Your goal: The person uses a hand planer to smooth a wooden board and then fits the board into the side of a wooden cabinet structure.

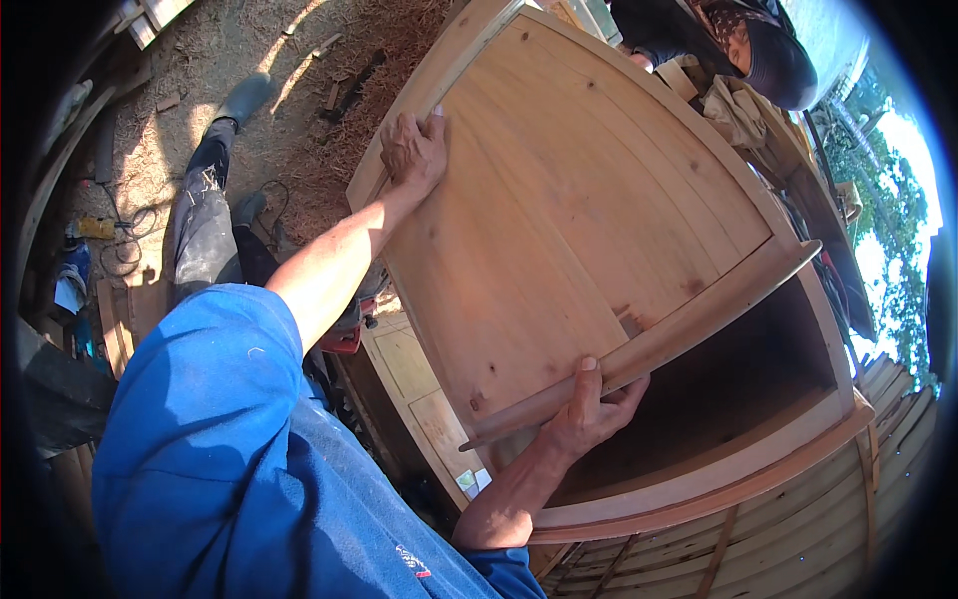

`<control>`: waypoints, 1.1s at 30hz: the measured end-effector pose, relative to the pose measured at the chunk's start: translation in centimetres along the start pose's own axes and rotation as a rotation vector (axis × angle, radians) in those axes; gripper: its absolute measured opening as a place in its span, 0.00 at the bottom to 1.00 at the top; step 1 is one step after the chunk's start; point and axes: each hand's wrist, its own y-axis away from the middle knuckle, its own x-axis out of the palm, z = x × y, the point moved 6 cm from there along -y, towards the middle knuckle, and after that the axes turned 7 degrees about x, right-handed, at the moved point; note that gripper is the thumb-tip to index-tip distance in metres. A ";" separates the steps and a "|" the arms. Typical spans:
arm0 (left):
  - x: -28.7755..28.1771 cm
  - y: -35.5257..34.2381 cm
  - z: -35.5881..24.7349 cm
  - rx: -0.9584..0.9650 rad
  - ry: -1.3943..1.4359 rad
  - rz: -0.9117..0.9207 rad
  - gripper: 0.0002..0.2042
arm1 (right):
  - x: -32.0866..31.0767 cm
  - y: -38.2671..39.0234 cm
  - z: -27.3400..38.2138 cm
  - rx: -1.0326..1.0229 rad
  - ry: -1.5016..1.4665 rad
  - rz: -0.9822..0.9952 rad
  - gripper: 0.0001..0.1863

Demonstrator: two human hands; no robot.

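Note:
A large wooden cabinet (843, 409) lies before me, with a broad, pale brown panel (559, 190) across its upper face. Along the panel's near right edge runs a long wooden rail (709, 309), above a dark opening in the cabinet. My right hand (591, 414) grips this rail toward its lower end, thumb on top and fingers underneath. At the panel's far left side, my left hand (414, 155) is curled over the frame edge (439, 85), its fingertips partly hidden.
Dark-trousered legs in boots (244, 100) show at the left over ground strewn with shavings. A person in a dark cap (783, 65) is beyond the cabinet. Below left of the panel lies a panelled wooden piece (409, 374). Slatted boards (788, 529) lie at the lower right.

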 end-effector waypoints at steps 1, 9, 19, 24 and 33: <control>0.1 0.2 0.2 0.003 0.003 0.001 0.27 | -0.1 0.1 0.0 -0.003 -0.001 -0.003 0.29; 0.2 0.2 0.7 -0.038 0.026 -0.066 0.26 | 0.0 0.0 -0.1 0.035 -0.041 -0.002 0.35; -0.4 0.2 -0.1 -0.044 0.011 -0.052 0.25 | 0.0 0.2 -0.3 0.052 -0.040 -0.017 0.31; -0.4 0.2 -0.2 -0.041 0.006 -0.022 0.25 | 0.0 0.1 -0.2 0.027 -0.032 -0.011 0.27; -1.2 0.2 -0.9 -0.005 0.019 -0.051 0.25 | 0.4 0.3 0.1 0.037 -0.026 -0.041 0.25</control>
